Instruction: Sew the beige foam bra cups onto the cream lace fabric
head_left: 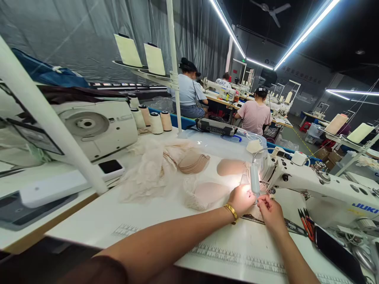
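My left hand [242, 200], with a gold bracelet at the wrist, is beside the needle of a white sewing machine [322, 191], its fingers curled down on pale beige fabric [257, 215]. Just to its right, my right hand [271, 212] pinches the same fabric between thumb and fingers near the presser foot. A small lamp [254, 179] shines brightly over both hands and washes out detail there. Left of my hands, a lace-edged beige bra cup [207, 194] lies on the table. Behind it is another smooth beige cup [232, 167].
A stack of beige cups [194, 163] and a heap of sheer lace [148, 173] lie to the left. Thread cones [156, 123] stand behind. Red-handled snips [308, 225] and a black phone [339, 256] are at the right. Other people sit at machines farther back.
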Tool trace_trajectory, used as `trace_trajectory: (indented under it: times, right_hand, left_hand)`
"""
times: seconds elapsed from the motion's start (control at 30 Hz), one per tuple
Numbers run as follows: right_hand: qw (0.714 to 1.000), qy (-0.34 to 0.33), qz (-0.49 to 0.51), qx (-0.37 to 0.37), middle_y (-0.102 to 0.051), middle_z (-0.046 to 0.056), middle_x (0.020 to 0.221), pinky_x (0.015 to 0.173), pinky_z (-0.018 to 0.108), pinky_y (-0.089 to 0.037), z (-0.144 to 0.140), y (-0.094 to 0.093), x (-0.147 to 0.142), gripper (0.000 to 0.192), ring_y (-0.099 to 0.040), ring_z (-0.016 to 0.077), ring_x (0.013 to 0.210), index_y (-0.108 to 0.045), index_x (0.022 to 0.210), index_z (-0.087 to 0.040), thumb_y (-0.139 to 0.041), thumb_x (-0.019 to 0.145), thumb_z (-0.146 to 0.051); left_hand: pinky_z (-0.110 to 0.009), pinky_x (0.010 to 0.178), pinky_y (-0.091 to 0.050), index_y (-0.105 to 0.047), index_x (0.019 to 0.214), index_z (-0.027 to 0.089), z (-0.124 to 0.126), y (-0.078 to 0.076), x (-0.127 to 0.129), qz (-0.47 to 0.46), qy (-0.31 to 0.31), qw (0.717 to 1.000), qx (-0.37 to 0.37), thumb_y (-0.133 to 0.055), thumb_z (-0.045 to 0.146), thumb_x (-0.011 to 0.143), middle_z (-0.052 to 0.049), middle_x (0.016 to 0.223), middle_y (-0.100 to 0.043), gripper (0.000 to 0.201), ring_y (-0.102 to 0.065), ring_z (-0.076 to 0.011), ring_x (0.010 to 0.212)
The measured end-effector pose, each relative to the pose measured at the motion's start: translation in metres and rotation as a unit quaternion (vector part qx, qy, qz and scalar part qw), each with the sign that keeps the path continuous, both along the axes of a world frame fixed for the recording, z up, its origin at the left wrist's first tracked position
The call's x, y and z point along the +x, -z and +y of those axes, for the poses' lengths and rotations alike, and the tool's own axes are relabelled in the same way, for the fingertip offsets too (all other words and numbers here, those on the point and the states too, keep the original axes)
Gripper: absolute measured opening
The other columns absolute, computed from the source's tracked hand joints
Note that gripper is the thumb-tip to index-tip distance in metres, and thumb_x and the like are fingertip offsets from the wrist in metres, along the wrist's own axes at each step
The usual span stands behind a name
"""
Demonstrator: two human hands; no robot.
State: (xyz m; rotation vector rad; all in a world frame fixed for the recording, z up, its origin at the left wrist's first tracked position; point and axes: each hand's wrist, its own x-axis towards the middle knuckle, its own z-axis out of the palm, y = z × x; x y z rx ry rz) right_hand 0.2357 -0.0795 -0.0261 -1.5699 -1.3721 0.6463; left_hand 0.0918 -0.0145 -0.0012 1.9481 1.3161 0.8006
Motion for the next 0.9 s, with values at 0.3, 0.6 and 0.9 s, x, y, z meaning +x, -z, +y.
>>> trace_trajectory:
  times: [0.3,0.6,0.9]
  right_hand:
    - [0.99,-0.089,0.102,-0.049,-0.068,0.002,0.074,0.067,0.03,-0.048,-0.016,-0.011,-0.021,0.04,-0.063,0.0209,0.071,-0.068,0.106,-0.02,-0.057,0.088,-0.053]
    - [0.982,-0.161,-0.058,-0.082,-0.065,0.001,0.076,0.066,0.027,-0.044,-0.1,-0.031,-0.005,0.026,-0.06,0.0183,0.072,-0.068,0.094,-0.023,-0.049,0.1,-0.04]
    - [0.889,0.077,-0.449,0.037,-0.072,0.016,0.102,0.093,0.052,-0.043,-0.084,-0.003,0.093,0.04,-0.061,0.0334,0.098,-0.071,0.1,-0.02,-0.036,0.103,-0.039]
  left_hand:
    - [-0.025,0.058,-0.035,-0.044,0.057,0.018,-0.063,0.009,-0.048,0.049,0.31,0.942,0.122,-0.061,0.004,0.061,0.005,0.058,-0.049,0.023,-0.043,-0.0119,0.056]
    - [-0.032,0.093,-0.044,-0.063,0.099,0.022,-0.025,-0.023,-0.062,0.021,0.455,0.855,0.248,-0.052,0.019,0.095,-0.006,0.103,-0.07,0.012,-0.063,-0.02,0.1]
    - [-0.03,0.071,-0.04,-0.065,0.075,0.02,-0.002,-0.002,-0.051,0.145,0.385,0.868,0.278,-0.057,0.013,0.091,-0.002,0.076,-0.065,0.019,-0.058,-0.0189,0.075]
